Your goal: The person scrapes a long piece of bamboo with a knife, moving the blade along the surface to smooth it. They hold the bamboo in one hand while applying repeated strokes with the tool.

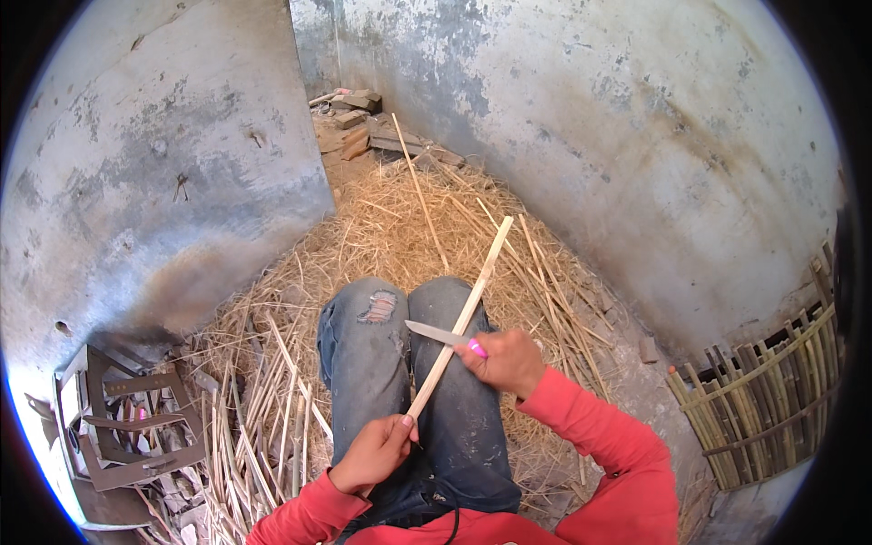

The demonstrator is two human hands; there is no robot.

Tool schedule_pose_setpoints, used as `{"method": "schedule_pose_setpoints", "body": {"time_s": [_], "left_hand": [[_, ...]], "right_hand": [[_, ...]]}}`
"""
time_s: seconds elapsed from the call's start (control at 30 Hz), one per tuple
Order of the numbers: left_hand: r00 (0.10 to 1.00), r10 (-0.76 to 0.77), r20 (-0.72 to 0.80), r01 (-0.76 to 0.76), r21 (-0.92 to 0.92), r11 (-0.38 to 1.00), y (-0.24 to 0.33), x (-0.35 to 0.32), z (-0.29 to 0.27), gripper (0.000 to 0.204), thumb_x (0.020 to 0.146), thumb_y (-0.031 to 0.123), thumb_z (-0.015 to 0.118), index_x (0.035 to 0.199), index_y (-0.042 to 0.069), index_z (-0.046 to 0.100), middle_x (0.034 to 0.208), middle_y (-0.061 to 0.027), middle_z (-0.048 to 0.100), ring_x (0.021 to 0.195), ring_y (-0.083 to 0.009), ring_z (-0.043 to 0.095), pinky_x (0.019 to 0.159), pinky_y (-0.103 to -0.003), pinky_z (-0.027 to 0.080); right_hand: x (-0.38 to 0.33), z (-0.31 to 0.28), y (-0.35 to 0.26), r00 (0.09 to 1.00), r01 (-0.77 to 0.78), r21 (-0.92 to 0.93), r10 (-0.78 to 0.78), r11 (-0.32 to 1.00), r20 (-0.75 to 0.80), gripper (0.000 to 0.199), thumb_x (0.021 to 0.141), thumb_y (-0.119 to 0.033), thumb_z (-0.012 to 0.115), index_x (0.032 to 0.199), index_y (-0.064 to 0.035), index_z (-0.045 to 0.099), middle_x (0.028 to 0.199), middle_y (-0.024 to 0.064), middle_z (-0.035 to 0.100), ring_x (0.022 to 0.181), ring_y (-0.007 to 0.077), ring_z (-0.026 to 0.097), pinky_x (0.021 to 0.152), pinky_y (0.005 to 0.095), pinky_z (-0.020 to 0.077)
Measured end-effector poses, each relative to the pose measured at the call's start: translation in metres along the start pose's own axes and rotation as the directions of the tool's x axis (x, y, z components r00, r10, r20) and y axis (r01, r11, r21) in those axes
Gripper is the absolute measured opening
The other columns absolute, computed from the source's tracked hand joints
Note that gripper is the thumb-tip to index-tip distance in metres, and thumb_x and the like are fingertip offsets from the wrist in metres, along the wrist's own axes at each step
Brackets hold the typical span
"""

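Observation:
My left hand point(374, 451) is closed around the lower end of a pale split bamboo strip point(481, 282). The strip slants up and to the right over my jeans, its far end beyond my knees. My right hand point(507, 361) grips a knife with a bright pink handle point(477, 348). The knife's blade point(434, 332) points left and lies across the strip, touching or very near it. Most of the handle is hidden in my fist.
Shavings point(372, 213) cover the floor ahead, with long thin strips point(549, 291) to the right. Bamboo sticks point(241, 454) lie at left beside a broken brown frame point(136, 468). A slatted bamboo panel point(772, 400) leans at right. Bricks point(354, 118) lie by the walls.

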State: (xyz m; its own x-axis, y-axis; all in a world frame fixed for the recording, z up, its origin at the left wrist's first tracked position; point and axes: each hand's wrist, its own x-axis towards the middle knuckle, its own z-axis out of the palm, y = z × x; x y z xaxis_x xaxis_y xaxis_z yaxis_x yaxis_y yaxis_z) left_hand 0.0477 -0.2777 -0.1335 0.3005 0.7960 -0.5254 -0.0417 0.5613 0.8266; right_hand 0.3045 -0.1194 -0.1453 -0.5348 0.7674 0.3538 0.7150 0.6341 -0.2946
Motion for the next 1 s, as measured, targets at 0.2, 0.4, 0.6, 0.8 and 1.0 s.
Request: {"method": "schedule_pose_setpoints", "body": {"time_s": [0.2,0.4,0.6,0.8,1.0], "left_hand": [[0.999,0.044,-0.006,-0.044,0.04,0.998,-0.008,0.004,0.001,0.04,0.114,0.034,0.042,0.095,0.005,0.062,0.068,0.0018,0.052,0.057,-0.0068,0.047,0.054,-0.025,0.039],[0.996,0.078,-0.03,-0.074,0.132,0.989,-0.009,0.004,0.005,0.04,0.114,0.032,0.042,0.098,0.003,0.064,0.068,0.0011,0.054,0.059,-0.0076,0.049,0.056,-0.026,0.041],[0.991,0.117,-0.059,-0.107,0.154,0.982,-0.013,0.004,0.006,0.039,0.114,0.03,0.043,0.1,0.002,0.065,0.069,0.001,0.054,0.06,-0.0083,0.049,0.057,-0.027,0.042],[0.995,0.091,-0.038,-0.087,0.097,0.992,-0.013,0.003,0.001,0.039,0.114,0.03,0.042,0.099,0.002,0.064,0.069,0.0016,0.054,0.058,-0.0073,0.048,0.056,-0.026,0.04],[0.998,0.06,0.012,-0.06,-0.007,0.998,-0.013,0.001,0.004,0.037,0.115,0.03,0.041,0.1,0.003,0.061,0.065,0.0033,0.047,0.053,-0.0057,0.041,0.05,-0.025,0.034]], "right_hand": [[0.005,-0.01,0.0,0.997,-0.08,-0.033,0.079,0.996,-0.027,0.058,0.103,-0.057,0.051,0.068,-0.0134,0.068,0.058,0.0135,0.062,0.051,0.0345,0.063,0.05,0.0453,0.0513],[0.016,-0.02,0.021,0.988,-0.075,-0.002,0.074,0.997,-0.139,0.057,0.102,-0.056,0.054,0.07,-0.0114,0.069,0.057,0.0156,0.061,0.049,0.0354,0.062,0.047,0.0484,0.0496],[0.025,-0.012,0.02,0.983,-0.127,-0.005,0.125,0.992,-0.133,0.056,0.103,-0.055,0.053,0.073,-0.0116,0.072,0.057,0.0144,0.062,0.048,0.0354,0.063,0.046,0.0465,0.0497],[0.023,-0.007,0.006,0.997,-0.029,-0.006,0.029,1.0,-0.076,0.062,0.103,-0.057,0.053,0.067,-0.009,0.07,0.058,0.0174,0.062,0.052,0.038,0.063,0.049,0.0486,0.0504],[0.032,-0.019,0.009,0.981,-0.191,0.047,0.19,0.98,0.025,0.062,0.104,-0.056,0.049,0.072,-0.0078,0.071,0.06,0.02,0.063,0.056,0.0407,0.064,0.055,0.052,0.0519]]}}
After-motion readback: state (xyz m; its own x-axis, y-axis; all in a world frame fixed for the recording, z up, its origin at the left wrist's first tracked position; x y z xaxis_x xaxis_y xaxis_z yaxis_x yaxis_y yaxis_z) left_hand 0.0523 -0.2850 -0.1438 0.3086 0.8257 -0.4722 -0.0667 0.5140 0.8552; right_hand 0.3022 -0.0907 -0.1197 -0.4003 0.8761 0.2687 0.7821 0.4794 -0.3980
